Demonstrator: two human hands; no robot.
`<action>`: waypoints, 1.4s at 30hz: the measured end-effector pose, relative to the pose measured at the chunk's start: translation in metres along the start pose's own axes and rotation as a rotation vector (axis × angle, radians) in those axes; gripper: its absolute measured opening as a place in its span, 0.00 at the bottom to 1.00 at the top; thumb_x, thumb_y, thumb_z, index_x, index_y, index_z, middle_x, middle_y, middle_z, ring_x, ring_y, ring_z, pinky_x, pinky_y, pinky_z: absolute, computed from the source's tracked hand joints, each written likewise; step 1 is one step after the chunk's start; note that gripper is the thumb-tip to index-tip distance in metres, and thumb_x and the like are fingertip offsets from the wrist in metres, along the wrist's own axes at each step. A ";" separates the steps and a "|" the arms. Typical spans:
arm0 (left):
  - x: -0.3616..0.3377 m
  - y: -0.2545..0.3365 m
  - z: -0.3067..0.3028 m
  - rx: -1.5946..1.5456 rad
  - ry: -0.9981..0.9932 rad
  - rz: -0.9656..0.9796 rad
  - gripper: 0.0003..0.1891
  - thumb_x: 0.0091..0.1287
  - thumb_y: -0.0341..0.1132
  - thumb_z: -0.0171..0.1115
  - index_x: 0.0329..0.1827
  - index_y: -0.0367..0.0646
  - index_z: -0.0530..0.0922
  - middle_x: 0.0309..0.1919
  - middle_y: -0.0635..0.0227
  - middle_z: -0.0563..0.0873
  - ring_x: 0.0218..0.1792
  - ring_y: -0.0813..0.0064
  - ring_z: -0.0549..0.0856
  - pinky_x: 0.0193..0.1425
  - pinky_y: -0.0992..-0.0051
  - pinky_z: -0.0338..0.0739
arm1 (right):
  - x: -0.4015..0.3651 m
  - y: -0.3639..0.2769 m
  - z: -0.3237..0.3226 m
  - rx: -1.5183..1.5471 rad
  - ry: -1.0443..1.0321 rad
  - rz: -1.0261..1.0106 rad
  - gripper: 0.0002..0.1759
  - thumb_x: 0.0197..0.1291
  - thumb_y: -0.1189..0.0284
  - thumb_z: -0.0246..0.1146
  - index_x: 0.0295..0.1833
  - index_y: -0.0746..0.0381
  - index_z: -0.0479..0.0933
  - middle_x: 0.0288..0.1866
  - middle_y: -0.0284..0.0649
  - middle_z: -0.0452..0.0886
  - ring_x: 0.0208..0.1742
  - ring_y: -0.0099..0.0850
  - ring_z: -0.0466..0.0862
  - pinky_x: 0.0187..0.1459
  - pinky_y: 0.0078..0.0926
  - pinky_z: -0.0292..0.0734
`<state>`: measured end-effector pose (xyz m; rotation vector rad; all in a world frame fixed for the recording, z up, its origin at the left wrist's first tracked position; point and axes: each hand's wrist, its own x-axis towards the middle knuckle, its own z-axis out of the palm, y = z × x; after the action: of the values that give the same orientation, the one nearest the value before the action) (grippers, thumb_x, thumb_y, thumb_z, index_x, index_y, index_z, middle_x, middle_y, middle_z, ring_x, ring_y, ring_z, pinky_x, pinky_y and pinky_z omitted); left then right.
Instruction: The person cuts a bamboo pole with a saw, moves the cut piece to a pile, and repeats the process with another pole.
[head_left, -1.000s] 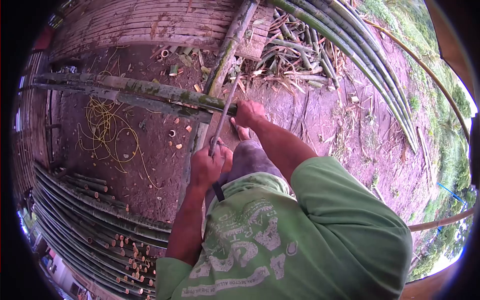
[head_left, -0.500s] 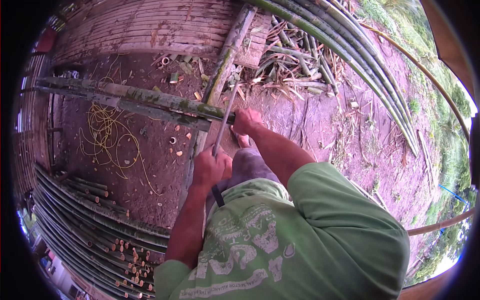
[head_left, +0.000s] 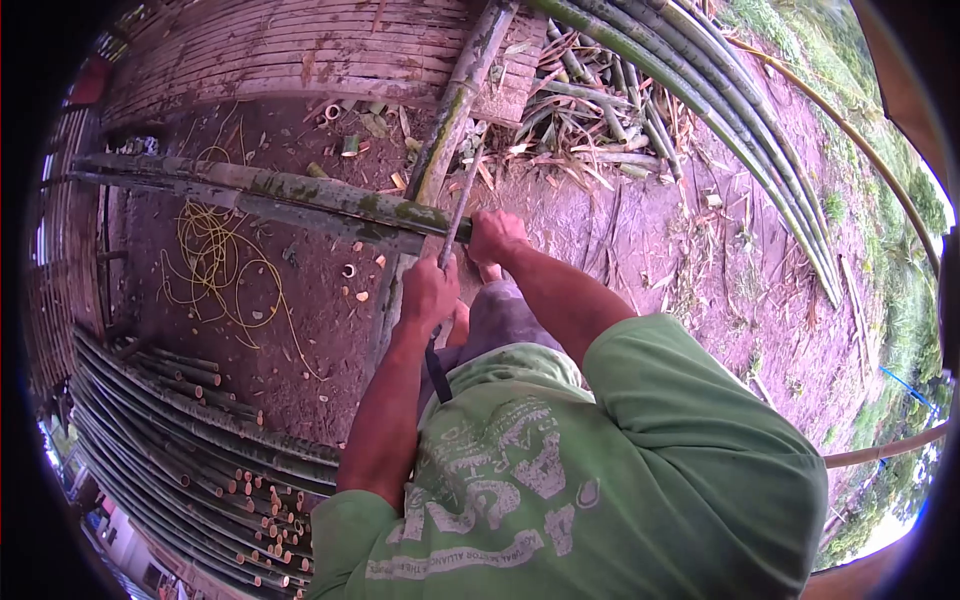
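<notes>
My left hand (head_left: 430,292) is closed round the grip of a long narrow saw (head_left: 463,203). Its thin grey blade slants up and away across a mossy green bamboo pole (head_left: 330,198), close to the pole's near end. The blade's teeth are too small to make out. My right hand (head_left: 497,236) is wrapped over the end of that pole, just right of the blade. A second, darker pole (head_left: 350,232) lies alongside the first. Both rest across a thick support pole (head_left: 455,110).
A tangled yellow cord (head_left: 215,262) lies on the dirt at left. Stacked bamboo poles (head_left: 190,440) fill the lower left. Long green poles (head_left: 740,120) lean at upper right, beside a heap of offcuts (head_left: 600,110). A slatted bamboo platform (head_left: 290,50) stands at the back.
My left hand has pushed forward and up with the saw, so the blade's tip reaches farther past the pole. My right hand stays on the pole's end.
</notes>
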<state>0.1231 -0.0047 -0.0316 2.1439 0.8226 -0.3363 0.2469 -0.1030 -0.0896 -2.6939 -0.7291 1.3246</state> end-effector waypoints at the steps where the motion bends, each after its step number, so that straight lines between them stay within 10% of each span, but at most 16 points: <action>1: -0.004 0.001 -0.002 0.024 -0.024 0.008 0.20 0.69 0.44 0.53 0.37 0.30 0.80 0.31 0.39 0.83 0.38 0.40 0.84 0.42 0.53 0.78 | -0.003 0.000 -0.006 0.008 0.019 0.006 0.17 0.47 0.73 0.62 0.46 0.60 0.82 0.45 0.49 0.85 0.50 0.43 0.86 0.49 0.38 0.82; 19: -0.140 0.005 -0.084 0.003 -0.135 -0.158 0.18 0.69 0.42 0.55 0.30 0.34 0.77 0.22 0.43 0.80 0.30 0.41 0.83 0.33 0.53 0.74 | 0.007 0.002 0.020 0.017 -0.131 0.021 0.20 0.45 0.70 0.64 0.48 0.54 0.82 0.44 0.45 0.85 0.49 0.43 0.85 0.51 0.38 0.81; 29: 0.043 -0.041 0.056 -0.095 -0.091 -0.024 0.17 0.67 0.41 0.56 0.36 0.31 0.81 0.31 0.38 0.82 0.38 0.41 0.83 0.43 0.50 0.78 | 0.013 0.006 0.033 0.025 -0.007 0.007 0.23 0.41 0.71 0.63 0.49 0.55 0.81 0.44 0.48 0.85 0.48 0.45 0.85 0.51 0.39 0.81; 42: -0.157 -0.059 -0.051 -0.037 -0.137 -0.083 0.12 0.66 0.38 0.57 0.37 0.36 0.79 0.23 0.47 0.81 0.29 0.44 0.83 0.33 0.52 0.75 | 0.005 0.000 0.022 0.048 -0.111 0.031 0.23 0.43 0.70 0.63 0.50 0.53 0.81 0.46 0.46 0.85 0.51 0.43 0.84 0.52 0.39 0.80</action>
<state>-0.0355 -0.0079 0.0425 2.0314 0.8335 -0.5013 0.2328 -0.1046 -0.1073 -2.6228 -0.6577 1.4888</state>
